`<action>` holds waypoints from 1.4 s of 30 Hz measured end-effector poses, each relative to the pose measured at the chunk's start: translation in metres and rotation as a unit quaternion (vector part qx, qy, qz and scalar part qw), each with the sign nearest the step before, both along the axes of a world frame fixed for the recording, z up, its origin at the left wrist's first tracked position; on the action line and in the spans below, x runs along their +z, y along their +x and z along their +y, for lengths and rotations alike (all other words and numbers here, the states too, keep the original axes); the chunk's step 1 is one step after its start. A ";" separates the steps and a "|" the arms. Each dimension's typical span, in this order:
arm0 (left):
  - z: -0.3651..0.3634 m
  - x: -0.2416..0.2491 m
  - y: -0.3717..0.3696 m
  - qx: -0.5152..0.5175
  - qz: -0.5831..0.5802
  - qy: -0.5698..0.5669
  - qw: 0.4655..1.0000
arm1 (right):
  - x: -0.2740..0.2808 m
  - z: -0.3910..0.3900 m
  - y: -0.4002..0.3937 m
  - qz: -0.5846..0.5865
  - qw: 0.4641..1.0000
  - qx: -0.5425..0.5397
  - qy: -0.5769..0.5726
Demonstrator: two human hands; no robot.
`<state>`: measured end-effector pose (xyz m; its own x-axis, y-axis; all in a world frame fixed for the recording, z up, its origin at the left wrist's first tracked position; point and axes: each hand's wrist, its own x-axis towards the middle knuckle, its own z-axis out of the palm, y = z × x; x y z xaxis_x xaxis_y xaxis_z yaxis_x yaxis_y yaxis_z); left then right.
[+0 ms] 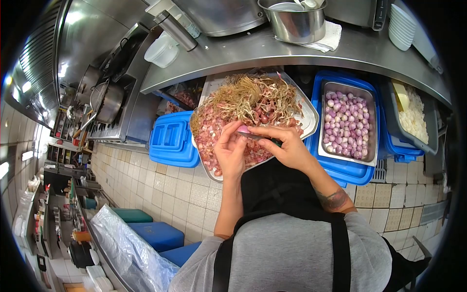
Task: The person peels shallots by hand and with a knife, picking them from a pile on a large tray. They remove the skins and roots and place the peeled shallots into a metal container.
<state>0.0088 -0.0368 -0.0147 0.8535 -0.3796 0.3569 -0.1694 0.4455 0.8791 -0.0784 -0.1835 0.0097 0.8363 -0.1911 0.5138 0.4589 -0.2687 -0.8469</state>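
Observation:
Between the fingertips of my left hand (231,148) is a small pinkish-purple shallot (243,129). My right hand (284,144) grips a small dark-bladed knife (249,136), its blade against the shallot. Both hands are over a large metal tray (310,116) heaped with unpeeled shallots and their dry stalks (248,95) at the back, and reddish skins (214,124) at the left and front. To the right, a steel pan holds many peeled shallots (348,124).
The pan rests on a blue bin (318,90). Farther right is a grey tub (434,131) with pale chopped pieces. At left lies a blue lid (172,141). A steel counter (233,53) with a metal pot (296,24) runs above the tray. A stove with pans (112,102) stands left.

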 end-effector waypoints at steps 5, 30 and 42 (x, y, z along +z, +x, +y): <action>0.000 0.007 -0.003 -0.006 -0.018 0.001 1.000 | 0.005 0.000 -0.002 0.007 1.000 -0.001 -0.016; -0.005 0.001 -0.005 -0.038 0.113 -0.075 0.990 | 0.000 -0.004 0.002 0.108 0.973 0.090 0.184; -0.002 -0.001 0.000 -0.033 0.152 -0.082 0.984 | -0.016 -0.004 0.010 0.026 0.996 -0.022 0.087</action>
